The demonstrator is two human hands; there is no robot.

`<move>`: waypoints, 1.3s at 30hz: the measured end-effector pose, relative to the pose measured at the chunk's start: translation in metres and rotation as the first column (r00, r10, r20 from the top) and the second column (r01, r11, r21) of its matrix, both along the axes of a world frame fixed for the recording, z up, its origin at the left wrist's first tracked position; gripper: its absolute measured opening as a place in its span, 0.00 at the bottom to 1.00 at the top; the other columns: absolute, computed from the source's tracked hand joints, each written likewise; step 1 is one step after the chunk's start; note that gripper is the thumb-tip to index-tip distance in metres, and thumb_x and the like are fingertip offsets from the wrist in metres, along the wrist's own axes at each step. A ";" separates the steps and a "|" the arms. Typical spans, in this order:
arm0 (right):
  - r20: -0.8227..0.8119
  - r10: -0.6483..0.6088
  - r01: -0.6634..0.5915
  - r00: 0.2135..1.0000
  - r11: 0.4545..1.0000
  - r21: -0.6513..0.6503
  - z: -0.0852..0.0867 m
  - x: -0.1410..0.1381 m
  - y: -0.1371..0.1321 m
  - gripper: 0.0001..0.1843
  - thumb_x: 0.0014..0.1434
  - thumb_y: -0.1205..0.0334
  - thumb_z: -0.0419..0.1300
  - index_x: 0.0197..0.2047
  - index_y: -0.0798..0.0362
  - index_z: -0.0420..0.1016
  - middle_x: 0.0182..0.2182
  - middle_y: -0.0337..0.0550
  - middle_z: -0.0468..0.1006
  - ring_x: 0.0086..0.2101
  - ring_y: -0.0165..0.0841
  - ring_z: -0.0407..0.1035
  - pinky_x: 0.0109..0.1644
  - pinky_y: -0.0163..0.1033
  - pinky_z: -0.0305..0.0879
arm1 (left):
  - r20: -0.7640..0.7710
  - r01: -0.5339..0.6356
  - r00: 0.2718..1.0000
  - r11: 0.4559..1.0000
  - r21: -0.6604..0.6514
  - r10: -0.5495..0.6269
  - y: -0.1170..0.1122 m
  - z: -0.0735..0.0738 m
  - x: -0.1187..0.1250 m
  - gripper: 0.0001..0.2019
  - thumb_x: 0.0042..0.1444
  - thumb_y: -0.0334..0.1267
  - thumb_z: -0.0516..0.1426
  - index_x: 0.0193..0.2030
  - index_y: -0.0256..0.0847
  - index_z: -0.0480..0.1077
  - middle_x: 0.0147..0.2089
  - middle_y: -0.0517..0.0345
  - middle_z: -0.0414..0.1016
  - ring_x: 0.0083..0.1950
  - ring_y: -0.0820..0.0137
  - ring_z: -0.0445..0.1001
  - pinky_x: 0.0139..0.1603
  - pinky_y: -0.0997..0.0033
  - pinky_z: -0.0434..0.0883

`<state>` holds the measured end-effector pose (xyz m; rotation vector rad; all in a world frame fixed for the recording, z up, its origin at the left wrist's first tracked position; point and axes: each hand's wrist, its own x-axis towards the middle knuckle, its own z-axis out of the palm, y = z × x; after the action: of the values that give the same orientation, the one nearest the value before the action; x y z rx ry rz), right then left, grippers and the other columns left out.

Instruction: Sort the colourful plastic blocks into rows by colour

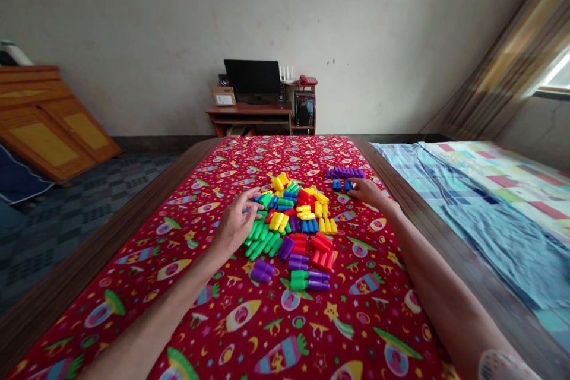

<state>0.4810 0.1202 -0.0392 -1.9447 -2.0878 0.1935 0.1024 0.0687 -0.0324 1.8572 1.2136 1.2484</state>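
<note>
A loose pile of coloured plastic building blocks lies on the red patterned cloth, with green blocks, yellow blocks, red blocks and purple blocks among them. My left hand is at the pile's left edge, fingers apart and curved by a green block, with nothing visibly gripped. Right of the pile, my right hand has its fingertips closed on a blue block, beside another blue block. Just behind these stands a row of purple blocks. My right fingertips are partly hidden.
The red cloth covers a table with brown side edges. A bed adjoins on the right. Beyond the table's far end stands a desk with a monitor. A wooden cabinet is at the left.
</note>
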 end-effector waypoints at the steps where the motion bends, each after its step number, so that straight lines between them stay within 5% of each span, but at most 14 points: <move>1: -0.008 0.011 -0.011 1.000 1.000 0.003 0.001 0.000 0.001 0.23 0.56 0.66 0.60 0.56 0.58 0.73 0.36 0.49 0.81 0.35 0.36 0.73 0.37 0.34 0.62 | -0.004 -0.005 1.000 1.000 0.003 0.005 0.001 -0.001 -0.001 0.21 0.57 0.43 0.52 0.57 0.39 0.65 0.54 0.46 0.71 0.42 0.68 0.78 0.35 0.68 0.79; 11: -0.039 0.110 -0.112 0.993 0.991 -0.078 0.002 0.001 0.012 0.24 0.57 0.67 0.59 0.57 0.56 0.74 0.28 0.40 0.78 0.27 0.30 0.68 0.31 0.31 0.58 | -0.065 -0.006 0.998 1.000 0.025 0.008 0.004 -0.004 -0.003 0.17 0.57 0.43 0.51 0.49 0.37 0.70 0.53 0.46 0.74 0.42 0.67 0.78 0.36 0.68 0.78; 19: -0.103 0.072 -0.069 0.992 0.997 0.040 0.014 -0.005 0.003 0.27 0.56 0.62 0.61 0.59 0.59 0.72 0.30 0.44 0.79 0.28 0.33 0.70 0.32 0.33 0.59 | -0.202 0.008 0.979 0.996 0.085 0.009 0.004 0.002 -0.009 0.15 0.58 0.40 0.49 0.43 0.38 0.74 0.44 0.50 0.78 0.42 0.65 0.78 0.41 0.66 0.77; 24: -0.032 0.209 -0.193 0.977 0.944 0.266 0.034 -0.045 -0.010 0.14 0.62 0.63 0.55 0.44 0.58 0.79 0.26 0.43 0.78 0.26 0.31 0.69 0.31 0.33 0.57 | -0.383 -0.018 0.916 0.965 0.262 0.121 0.014 -0.007 -0.014 0.16 0.58 0.38 0.49 0.46 0.39 0.74 0.50 0.48 0.77 0.54 0.62 0.74 0.60 0.57 0.68; 28: -0.043 0.421 -0.379 0.906 0.852 0.362 0.032 -0.098 -0.017 0.12 0.63 0.66 0.54 0.43 0.56 0.78 0.36 0.48 0.80 0.35 0.33 0.73 0.37 0.33 0.61 | -0.437 -0.085 0.884 0.976 0.200 0.166 0.026 -0.024 -0.020 0.24 0.55 0.41 0.51 0.57 0.34 0.68 0.59 0.43 0.72 0.61 0.57 0.69 0.63 0.53 0.66; 31: 0.064 0.513 -0.508 0.856 0.811 0.291 0.021 -0.132 -0.016 0.12 0.64 0.68 0.53 0.47 0.55 0.76 0.43 0.50 0.79 0.45 0.36 0.72 0.46 0.35 0.62 | -0.456 -0.066 0.885 0.994 0.088 0.099 0.030 -0.032 -0.024 0.24 0.55 0.42 0.51 0.58 0.37 0.68 0.54 0.46 0.76 0.54 0.58 0.75 0.57 0.55 0.71; 35: 0.159 0.461 -0.481 0.873 0.869 0.115 0.010 -0.156 -0.007 0.14 0.63 0.69 0.55 0.50 0.55 0.74 0.45 0.52 0.78 0.46 0.37 0.71 0.46 0.36 0.61 | -0.440 -0.028 0.896 0.997 0.071 0.056 0.030 -0.032 -0.024 0.18 0.55 0.44 0.53 0.47 0.40 0.74 0.46 0.49 0.80 0.48 0.58 0.78 0.52 0.58 0.73; 39: 0.137 0.456 -0.465 0.879 0.884 0.044 0.011 -0.158 -0.001 0.11 0.61 0.66 0.57 0.46 0.56 0.76 0.41 0.51 0.79 0.42 0.36 0.72 0.41 0.34 0.60 | -0.410 -0.054 0.910 0.998 0.034 0.063 0.027 -0.029 -0.022 0.19 0.54 0.44 0.53 0.49 0.38 0.73 0.48 0.47 0.79 0.48 0.58 0.78 0.52 0.57 0.73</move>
<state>0.3230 0.1188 -0.0280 -1.4158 -2.5741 0.0866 0.0805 0.0959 -0.0615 2.1867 1.4860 0.9251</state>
